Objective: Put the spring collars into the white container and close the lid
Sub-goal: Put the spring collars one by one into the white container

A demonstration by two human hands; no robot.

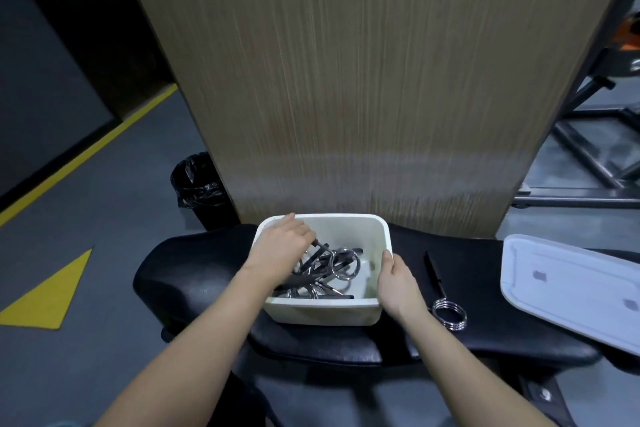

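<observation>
A white container stands open on a black padded bench. Several metal spring collars with black handles lie piled inside it. My left hand reaches into the container from its left rim, fingers pinched on the black handle of a spring collar in the pile. My right hand grips the container's right wall. One more spring collar lies on the bench just right of my right hand. The white lid rests on the bench at the far right, apart from the container.
A tall wood-grain panel rises directly behind the bench. A black bin with a bag stands on the grey floor at the left. Yellow floor markings lie further left. Metal frame bars stand at the right.
</observation>
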